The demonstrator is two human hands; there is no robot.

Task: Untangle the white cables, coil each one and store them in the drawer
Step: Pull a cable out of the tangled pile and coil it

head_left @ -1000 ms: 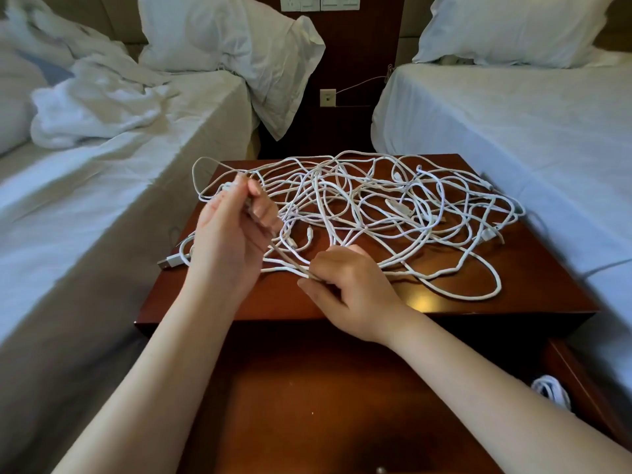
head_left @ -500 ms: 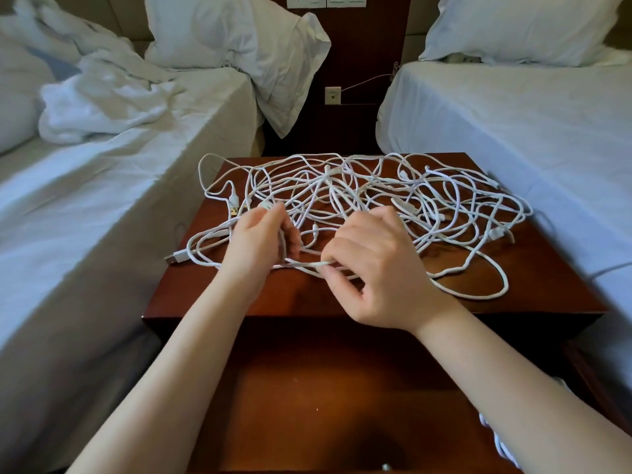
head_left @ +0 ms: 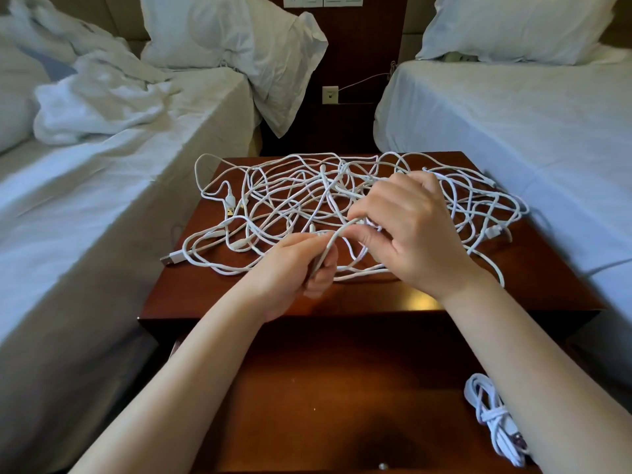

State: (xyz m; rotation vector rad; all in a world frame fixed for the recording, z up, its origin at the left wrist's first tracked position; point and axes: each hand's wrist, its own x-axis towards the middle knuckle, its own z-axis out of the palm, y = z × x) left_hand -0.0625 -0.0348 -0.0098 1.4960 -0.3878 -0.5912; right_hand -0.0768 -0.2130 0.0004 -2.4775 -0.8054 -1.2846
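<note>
Head view: the loose tangle of thin white cables [head_left: 307, 200] lies spread across the dark red-brown wooden desk [head_left: 205, 289], on the far side of both hands. The left hand [head_left: 290, 268] has its fingers curled round one white strand [head_left: 337, 234] in a closed grip. That strand rises from it, up and to the right, into the right hand [head_left: 413, 234], whose thumb and fingers pinch it just above the heap. The short held stretch therefore runs slantwise, left-near to right-far, and the rest of the cable most likely trails on into the knots under and beyond the right hand. The right hand is nearer the tangle, so it seems better placed for freeing loops. The open wooden drawer [head_left: 325, 388] lies on the near side, holding one coiled white cable [head_left: 489, 415] at its right.
</note>
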